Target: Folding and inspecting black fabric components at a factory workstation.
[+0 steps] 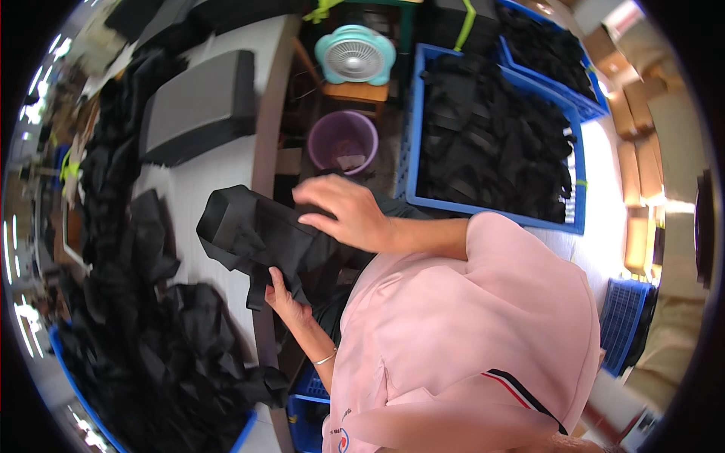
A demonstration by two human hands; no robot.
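A black fabric bag [245,226] lies at the edge of a white table [219,170]. My right hand [343,215] rests flat on its right side with the fingers spread, the arm coming out of a pink sleeve. My left hand [283,298] is below it, closed on a black strap or flap that hangs from the bag's lower edge; a thin bracelet sits on that wrist. How the bag's far side is folded is hidden.
A heap of black fabric [158,340] covers the table's left and lower part, with a grey pad [200,106] further back. A blue crate [414,128] full of black pieces, a purple bucket [343,140] and a teal fan [355,54] stand beyond the table edge.
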